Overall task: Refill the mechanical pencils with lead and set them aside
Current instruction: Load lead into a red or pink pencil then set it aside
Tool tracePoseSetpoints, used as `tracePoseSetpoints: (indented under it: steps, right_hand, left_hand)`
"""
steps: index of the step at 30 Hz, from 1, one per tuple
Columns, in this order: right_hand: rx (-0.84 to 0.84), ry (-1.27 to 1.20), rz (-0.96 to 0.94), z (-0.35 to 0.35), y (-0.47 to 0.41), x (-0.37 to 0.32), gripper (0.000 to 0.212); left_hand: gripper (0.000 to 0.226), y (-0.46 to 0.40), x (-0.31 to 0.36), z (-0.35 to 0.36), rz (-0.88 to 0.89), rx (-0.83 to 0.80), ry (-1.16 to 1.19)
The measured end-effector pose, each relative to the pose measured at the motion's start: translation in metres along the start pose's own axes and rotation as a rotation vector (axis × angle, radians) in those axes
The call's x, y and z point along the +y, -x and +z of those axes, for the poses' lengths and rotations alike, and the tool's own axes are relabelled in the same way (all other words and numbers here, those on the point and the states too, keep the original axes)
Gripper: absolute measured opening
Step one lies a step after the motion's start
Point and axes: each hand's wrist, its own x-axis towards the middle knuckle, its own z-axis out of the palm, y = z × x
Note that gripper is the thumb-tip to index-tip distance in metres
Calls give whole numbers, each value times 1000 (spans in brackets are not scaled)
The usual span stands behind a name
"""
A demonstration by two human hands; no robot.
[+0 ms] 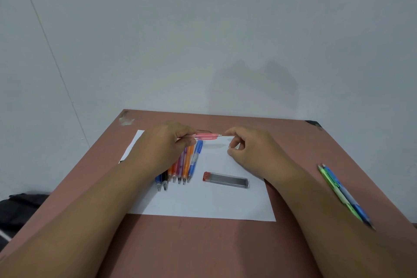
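Observation:
My left hand grips a pink mechanical pencil, held level above the far part of a white paper sheet. My right hand has its thumb and forefinger pinched at the pencil's right end; what they pinch is too small to tell. Several coloured pencils lie side by side on the paper under my left wrist. A clear lead case with a red cap lies on the paper in front of my right hand.
A green pencil and a blue pencil lie together on the brown table near its right edge. A dark bag sits on the floor at the left. A pale wall stands behind the table.

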Motion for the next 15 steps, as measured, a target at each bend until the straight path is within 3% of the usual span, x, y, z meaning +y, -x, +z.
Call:
tracePoseSetpoints:
  steps: [6, 15]
  right_hand:
    - [162, -176, -79, -3, 3, -11, 7]
    - [152, -197, -37, -3, 2, -12, 18]
  left_hand:
    - [27, 0, 3, -1, 16, 3, 4]
    - [28, -1, 2, 0, 7, -9, 1]
